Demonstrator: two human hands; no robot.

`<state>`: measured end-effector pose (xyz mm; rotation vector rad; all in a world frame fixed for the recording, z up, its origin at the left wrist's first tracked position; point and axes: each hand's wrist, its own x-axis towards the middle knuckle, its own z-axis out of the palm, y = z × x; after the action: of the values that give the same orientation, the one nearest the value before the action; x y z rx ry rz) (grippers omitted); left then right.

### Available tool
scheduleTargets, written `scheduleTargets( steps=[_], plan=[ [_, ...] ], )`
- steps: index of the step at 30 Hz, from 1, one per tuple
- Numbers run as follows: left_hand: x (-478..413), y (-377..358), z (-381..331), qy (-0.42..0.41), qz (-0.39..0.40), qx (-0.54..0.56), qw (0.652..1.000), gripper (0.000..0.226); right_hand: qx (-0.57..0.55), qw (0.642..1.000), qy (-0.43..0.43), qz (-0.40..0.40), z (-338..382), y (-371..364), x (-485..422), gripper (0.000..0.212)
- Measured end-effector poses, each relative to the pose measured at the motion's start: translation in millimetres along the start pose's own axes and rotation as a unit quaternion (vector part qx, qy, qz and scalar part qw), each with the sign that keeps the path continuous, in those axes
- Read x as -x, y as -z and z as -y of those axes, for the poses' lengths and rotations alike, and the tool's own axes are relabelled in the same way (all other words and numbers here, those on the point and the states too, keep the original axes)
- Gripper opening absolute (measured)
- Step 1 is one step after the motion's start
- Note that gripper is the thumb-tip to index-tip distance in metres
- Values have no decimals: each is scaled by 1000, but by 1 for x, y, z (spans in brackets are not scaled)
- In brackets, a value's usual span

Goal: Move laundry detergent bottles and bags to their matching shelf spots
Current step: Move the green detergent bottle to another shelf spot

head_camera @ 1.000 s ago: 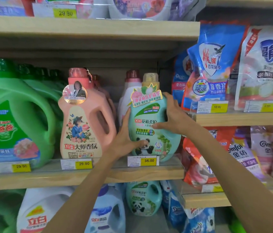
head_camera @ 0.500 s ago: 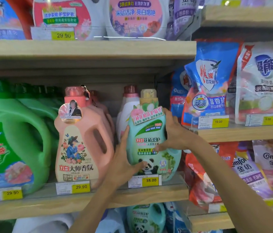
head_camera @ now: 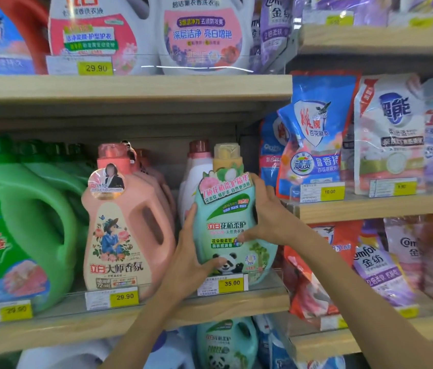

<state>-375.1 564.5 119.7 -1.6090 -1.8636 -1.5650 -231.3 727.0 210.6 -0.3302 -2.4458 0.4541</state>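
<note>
A teal detergent bottle (head_camera: 226, 222) with a panda on its label and a yellow cap stands on the middle shelf (head_camera: 130, 312), above the 35.00 price tag (head_camera: 231, 283). Both hands grip it. My left hand (head_camera: 191, 257) holds its lower left side, thumb across the panda. Wrapped around its right side is my right hand (head_camera: 266, 214), thumb on the label. A white bottle with a pink cap (head_camera: 196, 166) stands right behind it. A matching teal panda bottle (head_camera: 226, 344) sits on the shelf below.
Pink bottles (head_camera: 125, 230) and green jugs (head_camera: 18, 235) fill the shelf to the left. White jugs (head_camera: 199, 33) stand on the shelf above. To the right, side shelves hold blue (head_camera: 314, 134), white (head_camera: 391, 134) and purple bags (head_camera: 380, 265).
The view has tilted upward, so the shelves sit lower in frame. Both hands stay on the teal bottle, which appears to stand in the same shelf spot.
</note>
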Motion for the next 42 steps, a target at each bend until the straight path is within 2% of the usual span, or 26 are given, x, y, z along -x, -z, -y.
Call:
scheduleTargets(
  steps=[13, 17, 22, 26, 30, 34, 42],
  plan=[
    [26, -8, -3, 19, -82, 1, 996, 115, -62, 987, 105, -101, 1, -4, 39, 130],
    [25, -5, -26, -20, -135, -25, 990, 116, -63, 979, 152, -118, 11, 14, 34, 128],
    [15, 29, -62, -47, -99, 0, 994, 111, -144, 965, 170, -140, 32, 42, 36, 121],
    [38, 45, -79, -40, -67, 19, 997, 115, -166, 965, 171, -114, 49, 48, 47, 118],
    [80, 48, -94, -22, -51, 61, 997, 107, -211, 965, 150, -51, 63, 38, 67, 114],
    [125, 47, -88, 30, -88, 91, 992, 99, -228, 968, 105, -11, 76, 21, 100, 108],
    [223, 46, -77, 132, -76, 160, 975, 91, -195, 979, -4, 59, 95, -28, 169, 116]
  ],
)
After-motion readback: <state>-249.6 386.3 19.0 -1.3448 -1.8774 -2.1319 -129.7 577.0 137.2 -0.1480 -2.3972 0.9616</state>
